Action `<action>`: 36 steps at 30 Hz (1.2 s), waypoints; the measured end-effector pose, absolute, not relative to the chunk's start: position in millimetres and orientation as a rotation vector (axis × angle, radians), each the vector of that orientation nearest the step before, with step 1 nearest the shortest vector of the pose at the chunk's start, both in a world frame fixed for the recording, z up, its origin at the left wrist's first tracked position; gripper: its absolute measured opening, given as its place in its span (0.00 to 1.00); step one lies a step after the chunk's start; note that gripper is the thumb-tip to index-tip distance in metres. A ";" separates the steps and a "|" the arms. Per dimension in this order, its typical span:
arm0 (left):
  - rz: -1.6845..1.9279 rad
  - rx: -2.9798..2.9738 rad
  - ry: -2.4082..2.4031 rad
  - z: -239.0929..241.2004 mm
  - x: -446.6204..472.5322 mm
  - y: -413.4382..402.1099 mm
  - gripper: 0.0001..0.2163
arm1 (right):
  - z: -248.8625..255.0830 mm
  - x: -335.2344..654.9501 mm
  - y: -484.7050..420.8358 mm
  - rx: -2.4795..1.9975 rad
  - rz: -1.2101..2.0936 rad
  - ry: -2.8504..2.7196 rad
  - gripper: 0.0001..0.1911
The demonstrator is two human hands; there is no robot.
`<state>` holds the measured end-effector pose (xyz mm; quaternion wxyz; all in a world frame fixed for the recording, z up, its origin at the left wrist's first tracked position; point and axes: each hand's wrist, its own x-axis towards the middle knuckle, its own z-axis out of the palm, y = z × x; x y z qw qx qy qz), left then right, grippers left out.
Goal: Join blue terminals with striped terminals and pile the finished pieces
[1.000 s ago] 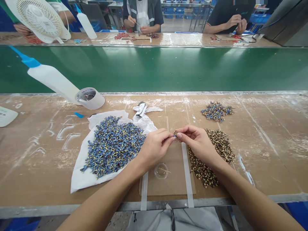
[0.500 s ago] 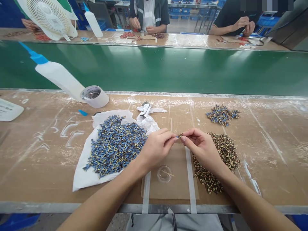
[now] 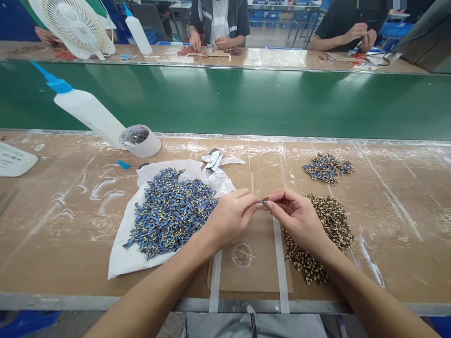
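My left hand point(image 3: 234, 213) pinches a tiny blue piece point(image 3: 261, 202) between thumb and forefinger. Right against it, my right hand point(image 3: 294, 213) grips a small dark-and-yellow piece point(image 3: 266, 199); the two pieces meet at the fingertips, and whether they are joined I cannot tell. To the left, a large heap of small blue, yellow and dark pieces point(image 3: 172, 213) lies on white sheeting point(image 3: 121, 256). Partly behind my right hand is a heap of dark-and-yellow pieces point(image 3: 331, 220). Farther back sits a smaller pile of blue-and-dark pieces point(image 3: 326, 168).
A clear round dish point(image 3: 242, 256) with a thin stick stands on taped cardboard point(image 3: 253, 279). A tape roll point(image 3: 148, 144) props a leaning white bottle point(image 3: 89, 110) with a blue nozzle. Beyond the green belt point(image 3: 225, 101), people work near a fan point(image 3: 75, 28).
The view has shifted slightly. My hands keep the same pinch on the small pieces. Across the belt, one person's hand has moved down towards a red pile.
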<state>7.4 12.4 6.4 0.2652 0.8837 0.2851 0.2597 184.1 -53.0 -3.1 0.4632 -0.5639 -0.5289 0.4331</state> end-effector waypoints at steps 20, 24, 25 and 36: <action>0.693 2.726 0.817 7.3 4.5 9.8 0.13 | -1.9 184.5 -51.8 -1.343 1.165 -1.355 0.05; 0.654 2.695 0.800 5.9 4.1 10.7 0.12 | -3.6 185.8 -52.6 -1.354 1.073 -1.457 0.05; 0.647 2.693 0.791 5.3 4.2 10.9 0.11 | -3.8 186.2 -52.7 -1.358 1.068 -1.470 0.05; 0.622 2.565 0.729 0.3 3.5 13.7 0.10 | -6.3 187.4 -53.1 -1.352 1.117 -1.507 0.05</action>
